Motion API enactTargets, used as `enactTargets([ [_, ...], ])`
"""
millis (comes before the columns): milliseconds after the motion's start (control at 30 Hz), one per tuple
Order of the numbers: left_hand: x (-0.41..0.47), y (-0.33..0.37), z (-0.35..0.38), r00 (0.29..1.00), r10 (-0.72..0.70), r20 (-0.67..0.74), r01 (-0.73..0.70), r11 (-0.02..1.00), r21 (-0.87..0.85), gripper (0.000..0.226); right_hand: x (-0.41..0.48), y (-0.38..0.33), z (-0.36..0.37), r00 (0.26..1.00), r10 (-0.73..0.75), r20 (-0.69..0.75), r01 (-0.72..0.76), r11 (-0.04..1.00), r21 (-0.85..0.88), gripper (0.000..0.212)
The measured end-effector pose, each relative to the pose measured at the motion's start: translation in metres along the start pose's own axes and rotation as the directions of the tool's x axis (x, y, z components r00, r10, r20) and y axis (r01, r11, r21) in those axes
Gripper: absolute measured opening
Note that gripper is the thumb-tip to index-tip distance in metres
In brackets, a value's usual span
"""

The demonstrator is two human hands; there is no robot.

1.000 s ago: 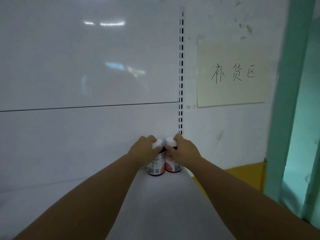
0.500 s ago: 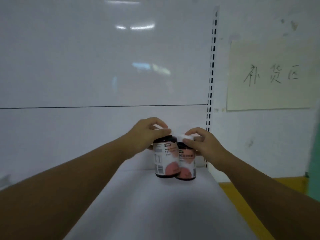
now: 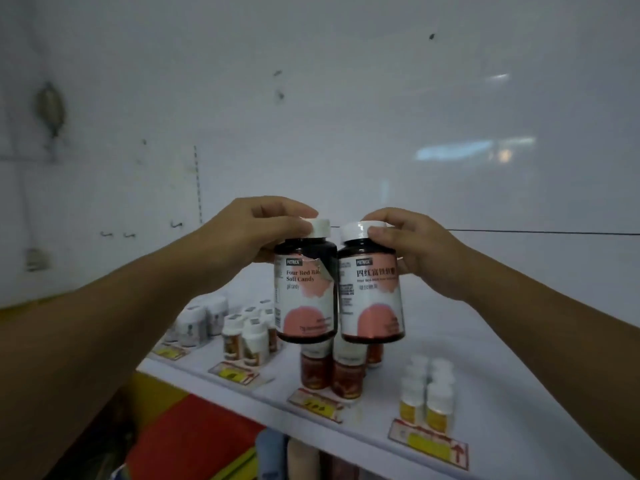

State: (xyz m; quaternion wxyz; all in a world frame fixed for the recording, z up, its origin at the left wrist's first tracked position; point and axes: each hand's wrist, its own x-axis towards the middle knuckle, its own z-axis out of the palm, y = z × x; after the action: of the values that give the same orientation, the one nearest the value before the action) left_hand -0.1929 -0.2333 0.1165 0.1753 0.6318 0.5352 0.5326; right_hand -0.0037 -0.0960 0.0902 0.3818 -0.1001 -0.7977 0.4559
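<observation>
Dark-brown plastic left bottle [image 3: 306, 299], white cap, pink label: our left hand [image 3: 252, 233] clasps cap. Matching right bottle [image 3: 371, 303]: right hand [image 3: 412, 247] pinches cap. We hold both aloft over white shelf [image 3: 381, 400]; top grip likely frees bases for placing.

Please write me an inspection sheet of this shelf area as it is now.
Surface: white shelf, price tags along its front edge.
Job's things: left bottle and right bottle, dark with pink-white labels, upright, side by side, held above the shelf; left label torn.
Clutter: brown bottles, yellow bottles and white jars standing on the shelf.
Hands: left hand grips the left bottle's cap; right hand grips the right bottle's cap.
Cables: nothing seen.
Surroundings: white back panel; red surface lower down.
</observation>
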Motion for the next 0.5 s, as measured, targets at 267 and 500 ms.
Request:
enactTargets([
  [267,-0.091,-0.031,-0.152,0.971,-0.023,-0.238,0.024,1.000,-0.001,0.018,0.057,-0.038,0.172,0.989,-0.101,0.109,0.103,0.995,-0.012,0.018],
  [500,-0.100,-0.070,-0.230,0.969,-0.074,-0.236,0.069,0.997,-0.027,0.013,0.112,-0.035,0.245,0.982,-0.097,0.160,0.101,0.995,-0.017,0.036],
])
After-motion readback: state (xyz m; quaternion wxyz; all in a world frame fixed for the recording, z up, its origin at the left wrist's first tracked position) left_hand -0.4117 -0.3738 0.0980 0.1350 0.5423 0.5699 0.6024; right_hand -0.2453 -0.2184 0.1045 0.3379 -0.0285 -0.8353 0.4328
